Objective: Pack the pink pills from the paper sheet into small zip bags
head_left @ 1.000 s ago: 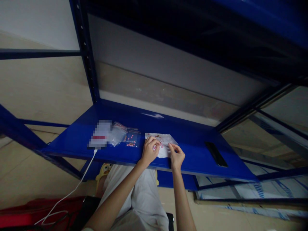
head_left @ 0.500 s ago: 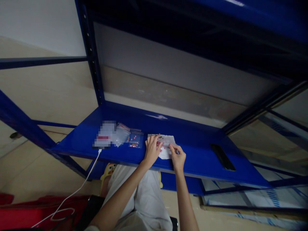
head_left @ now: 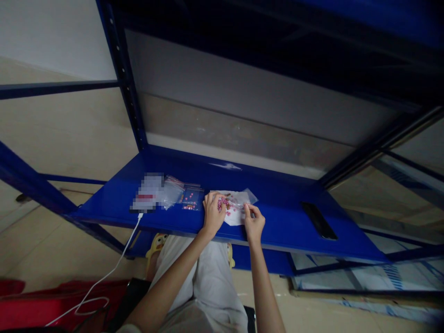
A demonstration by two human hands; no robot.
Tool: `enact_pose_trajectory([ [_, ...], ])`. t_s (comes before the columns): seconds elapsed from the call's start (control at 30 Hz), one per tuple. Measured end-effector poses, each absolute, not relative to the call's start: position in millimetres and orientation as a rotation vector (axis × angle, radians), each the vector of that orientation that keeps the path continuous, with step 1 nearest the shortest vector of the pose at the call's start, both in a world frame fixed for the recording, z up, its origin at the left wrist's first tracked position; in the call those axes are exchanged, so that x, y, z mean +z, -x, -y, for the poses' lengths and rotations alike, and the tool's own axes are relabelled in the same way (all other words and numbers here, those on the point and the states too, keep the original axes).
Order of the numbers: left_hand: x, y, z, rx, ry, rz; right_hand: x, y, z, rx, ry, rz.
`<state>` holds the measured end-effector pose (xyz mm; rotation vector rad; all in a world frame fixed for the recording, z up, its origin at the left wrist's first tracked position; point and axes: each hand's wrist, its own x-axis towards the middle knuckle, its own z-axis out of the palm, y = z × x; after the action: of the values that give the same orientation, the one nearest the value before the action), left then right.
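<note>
L hand [head_left: 212,212] & R hand [head_left: 254,221] both pinch a small clear plastic bag of pink beads [head_left: 239,200], held just over a white paper sheet [head_left: 233,218] on the blue metal shelf [head_left: 277,222]. More clear bags [head_left: 183,196] at 9 o'clock, flat black phone [head_left: 318,221] at 3.

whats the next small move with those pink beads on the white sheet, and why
Probably pinch a few pink beads with the left hand and bring them to the small clear bag that the right hand touches. The beads lie loose on the white sheet by the left fingers, and the bag lies right beside them on the blue shelf.
</note>
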<state>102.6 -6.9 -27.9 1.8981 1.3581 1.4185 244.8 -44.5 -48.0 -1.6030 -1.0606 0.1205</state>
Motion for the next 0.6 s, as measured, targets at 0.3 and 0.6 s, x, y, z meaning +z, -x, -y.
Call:
enact_pose_trajectory([
  [0.3,-23.4,-102.1,8.4,1.417,-1.929,-1.313,-51.0,-246.4,41.3,0.177,1.624,1.017],
  [0.6,-18.2,-104.5,12.3,1.380,-2.051,-1.294,-49.5,-245.1,41.9,0.263,1.644,0.937],
])
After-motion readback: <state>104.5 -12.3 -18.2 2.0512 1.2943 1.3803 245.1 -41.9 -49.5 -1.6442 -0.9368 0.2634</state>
